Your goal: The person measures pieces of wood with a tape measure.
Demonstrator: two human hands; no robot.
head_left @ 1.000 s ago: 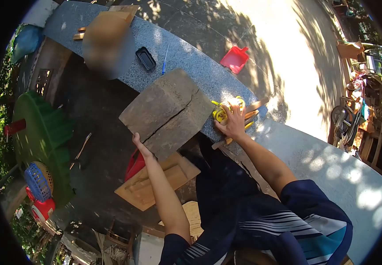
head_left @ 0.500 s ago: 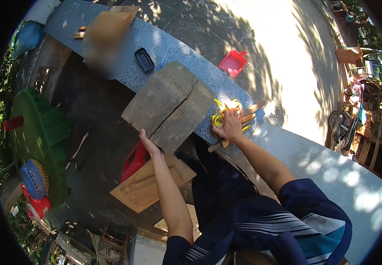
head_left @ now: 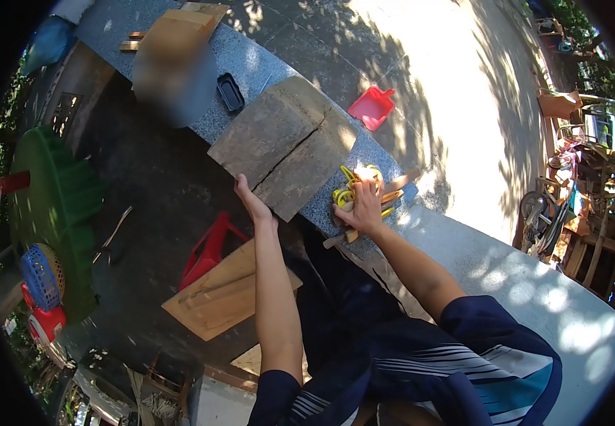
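Observation:
A worn grey-brown wooden board (head_left: 272,135) with a long dark crack lies partly over the stone bench (head_left: 385,167). My left hand (head_left: 254,204) grips its near edge, the thumb visible beside it and the other fingers hidden underneath. To the right, my right hand (head_left: 364,206) is closed over a bundle of yellow-handled tools (head_left: 343,197) with looped grips, whose exact kind I cannot make out. Wooden-handled pieces (head_left: 396,183) stick out from under that hand on the bench.
A black tray (head_left: 230,92) sits beyond the board, near a blurred shape (head_left: 172,78). Beyond the bench is a pink dustpan (head_left: 371,108). A red plastic stool (head_left: 211,248) and wooden panels (head_left: 215,298) stand below left, with a green ridged object (head_left: 52,213) farther left.
The board has shifted up and to the right, farther over the bench, with my left hand following its edge. My right hand stays on the yellow-handled tools.

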